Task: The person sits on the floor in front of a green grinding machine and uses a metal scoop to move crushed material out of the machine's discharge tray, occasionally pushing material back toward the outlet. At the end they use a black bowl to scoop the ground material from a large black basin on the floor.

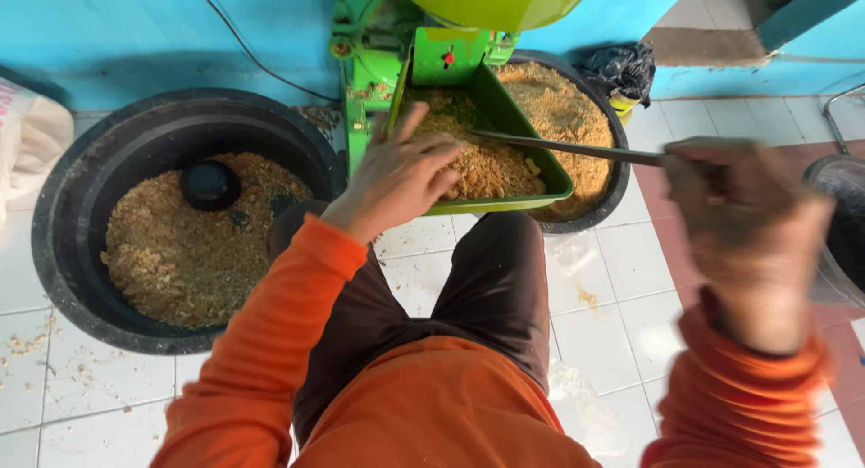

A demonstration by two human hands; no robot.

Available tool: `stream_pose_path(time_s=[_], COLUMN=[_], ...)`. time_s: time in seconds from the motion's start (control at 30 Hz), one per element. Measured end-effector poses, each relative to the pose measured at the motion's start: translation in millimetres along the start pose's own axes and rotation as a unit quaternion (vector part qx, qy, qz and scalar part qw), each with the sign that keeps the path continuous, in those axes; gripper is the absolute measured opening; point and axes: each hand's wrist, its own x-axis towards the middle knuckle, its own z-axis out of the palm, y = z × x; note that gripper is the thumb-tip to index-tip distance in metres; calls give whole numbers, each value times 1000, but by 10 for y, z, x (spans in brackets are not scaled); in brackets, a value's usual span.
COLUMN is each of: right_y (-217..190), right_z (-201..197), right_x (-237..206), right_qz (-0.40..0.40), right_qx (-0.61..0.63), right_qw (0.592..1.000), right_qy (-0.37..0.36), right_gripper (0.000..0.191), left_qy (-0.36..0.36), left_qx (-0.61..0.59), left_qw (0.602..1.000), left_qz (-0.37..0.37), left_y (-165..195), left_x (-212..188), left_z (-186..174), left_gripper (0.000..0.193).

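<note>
My left hand (401, 175) rests with spread fingers on the tan crumbly material heaped in the green chute tray (518, 117) of a green machine (378, 45). My right hand (748, 220), blurred by motion, grips a long dark metal rod (559, 146) whose far end reaches into the tray's heap. Both my sleeves are orange. My knees in dark brown trousers (496, 279) sit below the tray.
A large black tub (72, 189) at left holds crumbly material and a small black bowl (210, 184). A second black tub (608, 175) sits under the tray, full of the same material. A black bag (622, 67), a dark container (838, 225) at right and a white sack (31, 135) border the tiled floor.
</note>
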Motion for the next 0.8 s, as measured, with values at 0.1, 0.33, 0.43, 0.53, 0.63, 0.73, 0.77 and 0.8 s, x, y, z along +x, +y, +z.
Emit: stream_pose_path(time_s=[0.1, 0.33, 0.43, 0.53, 0.63, 0.73, 0.77, 0.8], right_y=[-81, -50, 27, 113, 225, 255, 248, 235], right_z=[-281, -275, -40, 172, 428, 624, 678, 732], right_x=[100, 108, 93, 68, 21, -76, -82, -75], right_qz=[50, -16, -50, -6, -39, -73, -82, -79], right_qx=[94, -53, -63, 50, 16, 10, 24, 21], right_qw=[994, 997, 996, 998, 999, 997, 995, 995], right_qy=[-27, -52, -42, 24, 15, 33, 52, 61], right_gripper=[8, 10, 14, 14, 15, 18, 18, 18], left_qy=[-49, -124, -48, 25, 45, 81, 87, 93], left_qx=[-26, 174, 100, 31, -15, -18, -11, -6], left_qw=[997, 976, 993, 998, 997, 994, 995, 995], left_qz=[51, -33, -46, -57, -63, -64, -50, -39], left_y=[120, -129, -255, -384, -462, -488, -491, -485], left_x=[257, 695, 648, 575, 486, 408, 393, 369], left_z=[132, 368, 404, 395, 411, 437, 432, 428], left_gripper=[37, 11, 9, 12, 19, 41, 42, 43])
